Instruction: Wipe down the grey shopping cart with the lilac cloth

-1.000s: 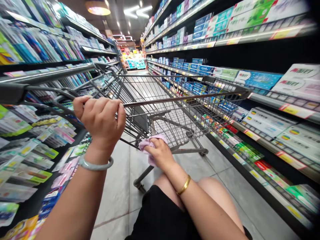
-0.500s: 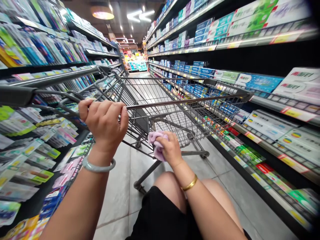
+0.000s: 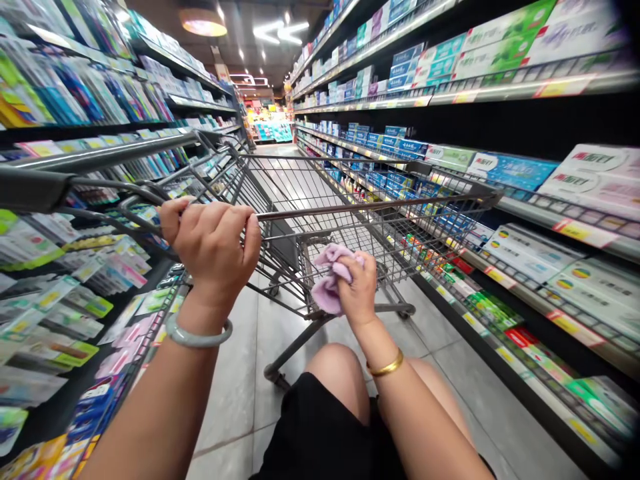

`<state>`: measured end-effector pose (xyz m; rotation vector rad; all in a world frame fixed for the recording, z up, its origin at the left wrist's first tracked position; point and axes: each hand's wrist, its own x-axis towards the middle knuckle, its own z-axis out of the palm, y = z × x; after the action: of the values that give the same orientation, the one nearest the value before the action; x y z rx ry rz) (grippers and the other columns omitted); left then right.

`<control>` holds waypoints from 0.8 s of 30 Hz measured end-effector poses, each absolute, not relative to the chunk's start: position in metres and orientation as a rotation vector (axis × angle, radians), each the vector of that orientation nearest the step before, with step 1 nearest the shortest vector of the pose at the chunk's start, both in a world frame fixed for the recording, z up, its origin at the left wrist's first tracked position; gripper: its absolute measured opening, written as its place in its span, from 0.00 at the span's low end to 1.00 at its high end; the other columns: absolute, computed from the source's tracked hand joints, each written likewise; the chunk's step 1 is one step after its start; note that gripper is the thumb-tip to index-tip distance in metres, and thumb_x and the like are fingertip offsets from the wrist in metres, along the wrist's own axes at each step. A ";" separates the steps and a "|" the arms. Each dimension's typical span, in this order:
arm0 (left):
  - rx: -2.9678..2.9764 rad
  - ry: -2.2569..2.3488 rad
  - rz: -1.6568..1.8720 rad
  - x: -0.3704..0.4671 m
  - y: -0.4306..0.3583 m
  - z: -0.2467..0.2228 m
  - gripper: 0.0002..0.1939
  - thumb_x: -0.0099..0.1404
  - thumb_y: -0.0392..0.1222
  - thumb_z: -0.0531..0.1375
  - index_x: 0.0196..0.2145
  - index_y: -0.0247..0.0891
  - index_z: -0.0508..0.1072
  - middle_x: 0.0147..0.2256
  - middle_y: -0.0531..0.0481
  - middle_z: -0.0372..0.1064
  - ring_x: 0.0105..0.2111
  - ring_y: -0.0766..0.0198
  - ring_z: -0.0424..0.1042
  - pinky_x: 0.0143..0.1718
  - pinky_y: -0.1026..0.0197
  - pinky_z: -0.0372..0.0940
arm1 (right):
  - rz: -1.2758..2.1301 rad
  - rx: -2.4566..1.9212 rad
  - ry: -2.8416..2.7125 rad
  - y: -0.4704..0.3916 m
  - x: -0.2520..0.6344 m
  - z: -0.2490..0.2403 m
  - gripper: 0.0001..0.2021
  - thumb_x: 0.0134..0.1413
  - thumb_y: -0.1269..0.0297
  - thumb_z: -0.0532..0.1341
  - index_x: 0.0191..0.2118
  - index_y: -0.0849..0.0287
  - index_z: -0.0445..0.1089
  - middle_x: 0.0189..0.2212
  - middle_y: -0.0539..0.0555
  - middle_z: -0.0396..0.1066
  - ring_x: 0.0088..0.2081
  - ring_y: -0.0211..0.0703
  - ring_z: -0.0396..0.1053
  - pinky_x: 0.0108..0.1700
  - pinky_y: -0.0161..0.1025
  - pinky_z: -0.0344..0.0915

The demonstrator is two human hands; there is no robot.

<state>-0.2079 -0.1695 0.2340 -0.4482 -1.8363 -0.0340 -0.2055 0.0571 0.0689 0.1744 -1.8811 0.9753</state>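
A grey wire shopping cart (image 3: 360, 208) stands sideways in front of my knees, its handle (image 3: 30, 189) off to the left. My left hand (image 3: 213, 239) is closed around the cart's top side rail, knuckles up, with a pale bangle at the wrist. In my right hand (image 3: 359, 288) is a crumpled lilac cloth (image 3: 331, 277), pinched between thumb and fingers. The cloth is in front of the wire side of the basket; whether it touches the wires I cannot tell. No goods show inside the basket.
Shelves with hanging packets (image 3: 75, 87) line the left side. On the right, shelves hold boxed goods (image 3: 520, 170) close to the cart's far end. Grey floor tiles (image 3: 230, 393) lie below, and the aisle runs on ahead to a bright display (image 3: 273, 127).
My right hand has moved slightly up and to the right with the cloth, which now shows more spread out. My left hand keeps its hold on the rail.
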 end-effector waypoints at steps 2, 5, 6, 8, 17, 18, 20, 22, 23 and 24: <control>-0.445 -1.838 -0.038 -0.207 -0.170 0.234 0.04 0.68 0.44 0.59 0.37 0.47 0.75 0.36 0.50 0.76 0.40 0.53 0.71 0.58 0.39 0.56 | 0.971 0.119 -1.839 0.058 -0.206 0.069 0.15 0.56 0.73 0.59 0.46 0.53 0.77 0.49 0.57 0.62 0.49 0.49 0.66 0.53 0.49 0.69; -0.432 -1.848 -0.026 -0.205 -0.172 0.234 0.05 0.69 0.45 0.59 0.36 0.47 0.75 0.34 0.51 0.75 0.39 0.55 0.70 0.58 0.40 0.57 | 0.893 0.207 -1.939 0.046 -0.201 0.069 0.18 0.53 0.74 0.60 0.48 0.51 0.78 0.50 0.57 0.63 0.49 0.50 0.65 0.52 0.48 0.70; -0.430 -1.854 -0.018 -0.205 -0.173 0.234 0.06 0.69 0.45 0.58 0.37 0.47 0.75 0.34 0.51 0.75 0.39 0.55 0.70 0.58 0.40 0.57 | 0.867 0.264 -1.980 0.043 -0.199 0.069 0.19 0.52 0.75 0.61 0.48 0.50 0.78 0.50 0.57 0.63 0.49 0.50 0.65 0.51 0.48 0.70; -0.435 -1.868 0.007 -0.204 -0.175 0.234 0.08 0.70 0.46 0.57 0.38 0.46 0.76 0.35 0.51 0.74 0.40 0.56 0.70 0.58 0.40 0.57 | 0.866 0.328 -2.006 0.042 -0.198 0.072 0.20 0.52 0.75 0.61 0.48 0.50 0.79 0.50 0.57 0.64 0.49 0.49 0.65 0.51 0.47 0.69; -0.441 -1.811 -0.006 -0.197 -0.172 0.235 0.02 0.67 0.43 0.61 0.36 0.47 0.74 0.34 0.51 0.77 0.38 0.54 0.71 0.58 0.41 0.57 | 0.956 0.244 -1.827 0.047 -0.195 0.087 0.15 0.53 0.73 0.61 0.44 0.52 0.78 0.47 0.56 0.65 0.48 0.47 0.67 0.50 0.46 0.71; -0.439 -1.808 -0.015 -0.196 -0.172 0.235 0.01 0.66 0.42 0.61 0.36 0.47 0.74 0.34 0.51 0.77 0.38 0.54 0.71 0.58 0.41 0.57 | 0.908 0.324 -1.864 0.043 -0.192 0.088 0.16 0.52 0.74 0.61 0.45 0.51 0.78 0.48 0.56 0.65 0.48 0.47 0.67 0.49 0.46 0.71; -0.439 -1.804 -0.026 -0.194 -0.172 0.235 0.01 0.66 0.42 0.62 0.36 0.47 0.75 0.34 0.51 0.77 0.37 0.54 0.71 0.58 0.41 0.57 | 0.872 0.403 -1.879 0.041 -0.189 0.094 0.16 0.52 0.74 0.62 0.45 0.50 0.78 0.47 0.56 0.66 0.47 0.47 0.68 0.49 0.45 0.71; -0.448 -1.797 -0.028 -0.193 -0.173 0.234 0.02 0.65 0.42 0.62 0.37 0.47 0.75 0.34 0.51 0.77 0.37 0.54 0.71 0.58 0.41 0.57 | 0.930 0.300 -1.802 0.052 -0.192 0.102 0.14 0.54 0.73 0.62 0.44 0.51 0.77 0.46 0.55 0.65 0.48 0.47 0.68 0.49 0.46 0.71; -0.453 -1.791 -0.026 -0.193 -0.174 0.234 0.02 0.65 0.42 0.62 0.37 0.48 0.75 0.34 0.51 0.77 0.37 0.54 0.72 0.58 0.42 0.57 | 0.968 0.220 -1.746 0.059 -0.194 0.105 0.13 0.55 0.72 0.62 0.43 0.51 0.77 0.46 0.55 0.65 0.48 0.47 0.68 0.50 0.46 0.71; -0.456 -1.780 -0.024 -0.192 -0.175 0.234 0.03 0.64 0.42 0.63 0.37 0.48 0.75 0.34 0.51 0.77 0.37 0.54 0.72 0.58 0.42 0.57 | 0.996 0.149 -1.696 0.066 -0.196 0.109 0.11 0.56 0.71 0.61 0.43 0.52 0.76 0.45 0.55 0.65 0.49 0.47 0.68 0.51 0.47 0.71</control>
<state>-0.1923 -0.1748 0.2336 -0.4564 -1.7802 -0.0242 -0.1959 0.0655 0.1085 0.1493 -1.6964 0.9961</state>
